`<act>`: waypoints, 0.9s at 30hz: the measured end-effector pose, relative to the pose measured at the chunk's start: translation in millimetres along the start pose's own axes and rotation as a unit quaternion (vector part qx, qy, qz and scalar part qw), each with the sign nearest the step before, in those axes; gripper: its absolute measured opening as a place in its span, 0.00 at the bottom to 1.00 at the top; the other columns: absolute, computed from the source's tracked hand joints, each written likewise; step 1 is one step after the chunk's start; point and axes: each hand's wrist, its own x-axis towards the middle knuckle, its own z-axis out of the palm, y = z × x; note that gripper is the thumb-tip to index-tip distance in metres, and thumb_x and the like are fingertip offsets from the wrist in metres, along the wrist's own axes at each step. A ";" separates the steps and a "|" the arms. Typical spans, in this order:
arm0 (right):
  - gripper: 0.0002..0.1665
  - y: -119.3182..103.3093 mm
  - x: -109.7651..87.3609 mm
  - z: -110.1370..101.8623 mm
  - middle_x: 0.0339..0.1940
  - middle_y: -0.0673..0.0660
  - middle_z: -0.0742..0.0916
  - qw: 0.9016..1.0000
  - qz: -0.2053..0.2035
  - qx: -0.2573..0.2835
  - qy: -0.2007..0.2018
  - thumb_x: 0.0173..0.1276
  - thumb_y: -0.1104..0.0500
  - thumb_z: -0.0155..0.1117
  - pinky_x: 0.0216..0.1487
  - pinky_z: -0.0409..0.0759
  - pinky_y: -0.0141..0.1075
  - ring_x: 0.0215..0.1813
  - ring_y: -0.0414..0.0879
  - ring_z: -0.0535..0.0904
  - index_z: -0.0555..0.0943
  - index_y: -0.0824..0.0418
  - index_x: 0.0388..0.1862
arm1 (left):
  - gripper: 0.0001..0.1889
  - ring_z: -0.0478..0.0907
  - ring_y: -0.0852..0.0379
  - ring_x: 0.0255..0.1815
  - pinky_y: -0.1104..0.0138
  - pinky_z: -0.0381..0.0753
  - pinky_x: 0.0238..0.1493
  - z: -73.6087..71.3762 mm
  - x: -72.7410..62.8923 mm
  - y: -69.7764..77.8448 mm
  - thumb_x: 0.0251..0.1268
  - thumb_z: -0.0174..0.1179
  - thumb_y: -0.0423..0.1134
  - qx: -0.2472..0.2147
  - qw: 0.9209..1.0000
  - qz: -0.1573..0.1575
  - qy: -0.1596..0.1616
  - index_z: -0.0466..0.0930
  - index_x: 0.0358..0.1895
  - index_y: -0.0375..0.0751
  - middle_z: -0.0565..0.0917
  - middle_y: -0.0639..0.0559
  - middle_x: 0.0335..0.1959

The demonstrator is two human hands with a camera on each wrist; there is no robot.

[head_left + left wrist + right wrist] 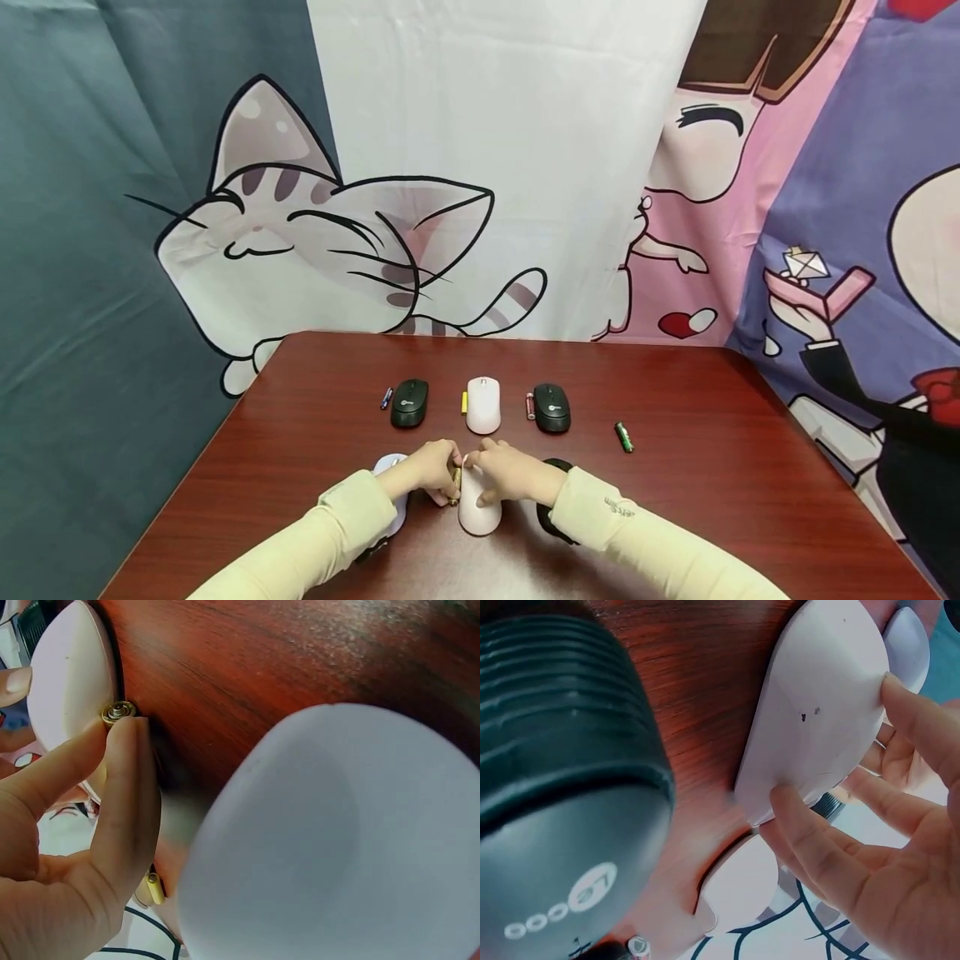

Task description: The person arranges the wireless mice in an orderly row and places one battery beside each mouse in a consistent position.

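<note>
At the table's near middle, a pinkish-white computer mouse [478, 510] lies between both hands. My right hand [513, 473] grips it near its far end, with the thumb and fingers on opposite sides in the right wrist view. On the mouse's left, my left hand [430, 467] pinches a gold battery [456, 486] between thumb and fingers. One end of that battery [118, 712] shows its round face in the left wrist view, close against the mouse's side. A pale lavender mouse [392, 461] lies under my left wrist; a black mouse [553, 523] is partly hidden beneath the right sleeve.
A far row holds a black mouse [409, 404] with a blue battery [386, 398], a white mouse [483, 406] with a yellow battery [464, 403], and another black mouse [552, 408] with a red battery [530, 406]. A green battery [624, 437] lies farther right.
</note>
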 end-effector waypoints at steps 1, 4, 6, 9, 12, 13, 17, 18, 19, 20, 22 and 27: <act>0.28 -0.7 0.0 0.1 0.43 0.57 0.79 1.000 0.002 0.003 -0.001 0.47 0.56 0.77 0.43 0.76 0.35 0.42 0.50 0.75 0.81 0.59 0.49 | 0.19 0.83 0.47 0.16 0.67 0.81 0.18 -0.1 0.0 0.0 0.37 0.69 0.18 -0.002 1.000 0.000 -0.002 0.70 0.33 0.32 0.74 0.43 0.26; 0.30 -2.7 -0.4 0.2 0.42 0.57 0.79 1.000 0.007 -0.007 -0.007 0.47 0.56 0.77 0.42 0.77 0.35 0.41 0.51 0.76 0.80 0.60 0.50 | 0.20 0.82 0.49 0.16 0.67 0.81 0.20 -0.7 -1.2 1.9 0.37 0.68 0.17 -0.014 1.000 -0.007 -0.010 0.72 0.36 0.31 0.75 0.42 0.27; 0.31 -3.5 0.0 0.3 0.43 0.57 0.80 1.000 0.007 -0.016 -0.011 0.46 0.56 0.78 0.42 0.77 0.35 0.42 0.51 0.76 0.80 0.60 0.51 | 0.19 0.82 0.51 0.16 0.66 0.82 0.20 -1.1 -2.3 3.7 0.37 0.67 0.17 -0.019 1.000 -0.013 -0.013 0.72 0.36 0.30 0.75 0.42 0.27; 0.32 -4.1 1.5 0.6 0.43 0.57 0.80 1.000 0.008 -0.025 -0.015 0.46 0.56 0.78 0.43 0.77 0.35 0.42 0.50 0.76 0.79 0.59 0.53 | 0.17 0.81 0.52 0.16 0.67 0.82 0.20 -1.6 -3.4 5.3 0.38 0.65 0.17 -0.014 1.000 -0.020 -0.011 0.73 0.36 0.29 0.77 0.43 0.24; 0.33 -4.7 2.1 0.0 0.43 0.55 0.79 0.999 0.013 -0.027 -0.019 0.46 0.56 0.78 0.44 0.77 0.35 0.42 0.50 0.76 0.79 0.57 0.53 | 0.16 0.81 0.53 0.15 0.67 0.81 0.20 -2.7 -3.1 5.7 0.39 0.63 0.17 -0.003 1.000 -0.020 -0.011 0.74 0.36 0.30 0.79 0.44 0.19; 0.33 -4.7 2.2 -0.2 0.43 0.55 0.79 0.999 0.014 -0.028 -0.020 0.45 0.55 0.78 0.44 0.77 0.34 0.42 0.49 0.76 0.79 0.57 0.53 | 0.16 0.81 0.53 0.15 0.67 0.81 0.19 -3.1 -2.6 5.7 0.40 0.63 0.18 0.003 1.000 -0.018 -0.014 0.74 0.37 0.30 0.80 0.45 0.18; 0.31 -4.4 0.4 -2.1 0.42 0.54 0.78 0.999 0.009 -0.025 -0.021 0.47 0.54 0.77 0.43 0.76 0.34 0.41 0.49 0.75 0.79 0.58 0.52 | 0.16 0.81 0.54 0.13 0.69 0.80 0.17 -4.5 0.6 4.6 0.41 0.65 0.21 0.045 0.999 0.013 -0.018 0.77 0.38 0.28 0.82 0.45 0.17; 0.31 -4.1 -0.3 -3.0 0.42 0.54 0.78 1.000 0.006 -0.024 -0.018 0.47 0.54 0.77 0.43 0.76 0.34 0.41 0.49 0.75 0.79 0.58 0.51 | 0.16 0.81 0.54 0.13 0.69 0.79 0.17 -5.0 1.2 4.2 0.41 0.66 0.21 0.060 0.998 0.024 -0.017 0.77 0.38 0.28 0.82 0.46 0.17; 0.30 -3.6 -0.7 -3.5 0.42 0.54 0.79 1.000 0.002 -0.024 -0.016 0.48 0.54 0.77 0.43 0.76 0.34 0.41 0.49 0.75 0.78 0.58 0.51 | 0.16 0.81 0.53 0.13 0.69 0.79 0.16 -5.4 1.6 3.9 0.41 0.67 0.22 0.074 0.997 0.032 -0.014 0.78 0.39 0.28 0.82 0.46 0.17; 0.30 -3.0 -1.2 -4.5 0.42 0.55 0.79 1.000 -0.003 -0.018 -0.013 0.48 0.54 0.76 0.42 0.76 0.34 0.41 0.49 0.75 0.78 0.59 0.51 | 0.16 0.81 0.53 0.13 0.70 0.79 0.16 -5.8 1.7 3.7 0.41 0.67 0.22 0.082 0.996 0.037 -0.012 0.78 0.39 0.28 0.81 0.46 0.17; 0.29 -1.6 -1.6 -6.9 0.44 0.56 0.80 1.000 -0.013 -0.008 -0.005 0.49 0.54 0.76 0.43 0.76 0.35 0.42 0.50 0.76 0.78 0.60 0.51 | 0.15 0.80 0.54 0.12 0.70 0.78 0.15 -7.2 1.4 3.9 0.42 0.68 0.23 0.096 0.995 0.040 -0.010 0.79 0.38 0.29 0.81 0.47 0.15; 0.27 6.1 -1.2 -12.0 0.47 0.58 0.81 0.999 -0.031 0.011 0.013 0.51 0.56 0.74 0.45 0.76 0.39 0.45 0.54 0.78 0.78 0.62 0.50 | 0.13 0.80 0.52 0.13 0.67 0.79 0.16 -14.0 -1.0 9.3 0.45 0.68 0.23 0.083 0.996 0.018 -0.008 0.80 0.37 0.31 0.80 0.44 0.14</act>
